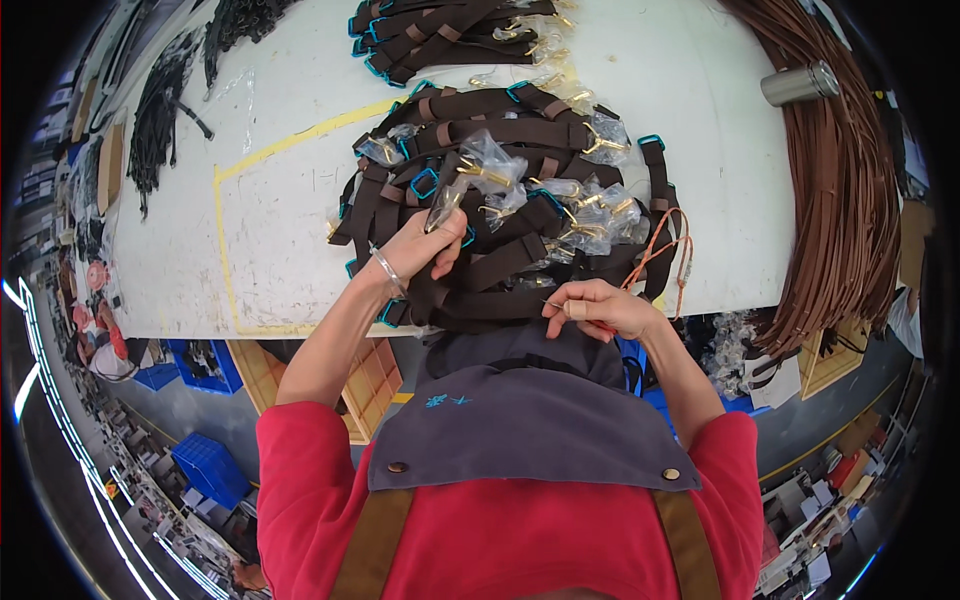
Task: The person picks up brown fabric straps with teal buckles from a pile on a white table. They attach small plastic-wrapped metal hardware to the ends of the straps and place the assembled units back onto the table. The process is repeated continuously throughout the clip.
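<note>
Pinching a thin pointed tool (551,303), the right hand (600,308) is curling at the near edge of a white table (290,240). Farther left and apart, the left hand (428,244) is gripping clear plastic wrapping (442,210) over piled dark-brown webbing straps (505,262); a teal-buckled strap bundle (440,40) is lying beyond.

Matt straps (505,302), glossy bags (500,157) and shiny hooks (483,176) are seen against a smooth table (290,230).

In mid-frame, the straps are woven like cloth webbing, the bags are made of clear, crinkled plastic, and the hooks are finished in gold-toned metal. The teal buckles (652,141) are glossed; whether metal or plastic cannot be told. The table's pale surface is scuffed. At upper right, a satin sheen is shown by a metal cylinder (800,84). Below, the apron (520,430) is cut from matt cloth and fitted with metal snaps (671,474).
</note>
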### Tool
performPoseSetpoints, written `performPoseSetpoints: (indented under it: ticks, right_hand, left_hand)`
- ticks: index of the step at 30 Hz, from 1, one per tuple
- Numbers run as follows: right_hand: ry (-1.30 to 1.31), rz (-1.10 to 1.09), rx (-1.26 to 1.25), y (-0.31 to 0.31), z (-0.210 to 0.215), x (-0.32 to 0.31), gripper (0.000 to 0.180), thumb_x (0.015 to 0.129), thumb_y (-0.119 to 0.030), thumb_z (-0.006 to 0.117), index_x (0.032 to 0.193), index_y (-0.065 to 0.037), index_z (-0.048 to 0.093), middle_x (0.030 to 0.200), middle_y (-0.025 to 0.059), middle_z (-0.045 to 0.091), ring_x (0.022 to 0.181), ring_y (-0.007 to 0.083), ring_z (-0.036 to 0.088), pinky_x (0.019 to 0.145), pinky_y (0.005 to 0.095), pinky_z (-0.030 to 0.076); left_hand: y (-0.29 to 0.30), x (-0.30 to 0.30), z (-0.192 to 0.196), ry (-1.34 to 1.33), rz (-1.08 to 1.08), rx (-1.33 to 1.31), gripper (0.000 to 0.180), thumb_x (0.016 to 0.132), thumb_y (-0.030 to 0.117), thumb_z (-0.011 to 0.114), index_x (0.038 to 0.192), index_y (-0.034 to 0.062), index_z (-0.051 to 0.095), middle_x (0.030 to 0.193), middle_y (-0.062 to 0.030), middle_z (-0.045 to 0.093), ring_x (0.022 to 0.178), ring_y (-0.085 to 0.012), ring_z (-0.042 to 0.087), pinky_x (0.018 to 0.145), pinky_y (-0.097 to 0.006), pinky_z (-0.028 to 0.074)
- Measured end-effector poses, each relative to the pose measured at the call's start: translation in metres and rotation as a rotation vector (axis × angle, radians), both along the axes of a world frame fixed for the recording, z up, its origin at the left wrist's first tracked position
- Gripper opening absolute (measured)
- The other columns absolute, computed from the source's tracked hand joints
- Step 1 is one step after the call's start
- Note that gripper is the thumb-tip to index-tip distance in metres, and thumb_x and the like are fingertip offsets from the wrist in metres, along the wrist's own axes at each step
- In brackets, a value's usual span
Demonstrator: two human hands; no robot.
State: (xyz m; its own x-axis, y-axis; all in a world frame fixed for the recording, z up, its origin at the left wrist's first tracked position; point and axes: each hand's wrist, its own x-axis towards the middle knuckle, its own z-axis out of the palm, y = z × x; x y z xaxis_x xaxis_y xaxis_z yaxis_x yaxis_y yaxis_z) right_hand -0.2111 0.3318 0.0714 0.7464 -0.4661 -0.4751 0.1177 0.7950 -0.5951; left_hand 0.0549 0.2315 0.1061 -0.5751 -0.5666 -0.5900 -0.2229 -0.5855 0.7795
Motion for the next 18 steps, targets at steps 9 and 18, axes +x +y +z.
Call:
performPoseSetpoints:
  ticks: [9,18]
  right_hand:
    - [0.074,-0.056,-0.068,0.013,-0.002,0.004,0.029,0.088,-0.022,0.047,0.102,0.003,0.052,0.081,0.0108,0.062,0.039,0.0025,0.036,0.036,0.0158,0.03]
    - [-0.216,-0.1,0.172,0.037,-0.016,-0.023,0.034,0.086,-0.026,0.05,0.1,0.005,0.051,0.075,0.0161,0.06,0.037,0.0032,0.036,0.035,0.016,0.027]
  left_hand:
    - [-0.003,0.005,0.008,0.029,0.105,0.12,0.034,0.08,0.04,0.053,0.079,0.0069,0.047,0.054,-0.001,0.042,0.047,-0.008,0.04,0.046,-0.022,0.034]
    - [0.084,-0.061,-0.035,-0.553,-0.697,-0.971,0.048,0.062,0.02,0.067,0.1,0.0002,0.045,0.08,-0.0173,0.057,0.08,-0.0328,0.056,0.07,-0.04,0.044]
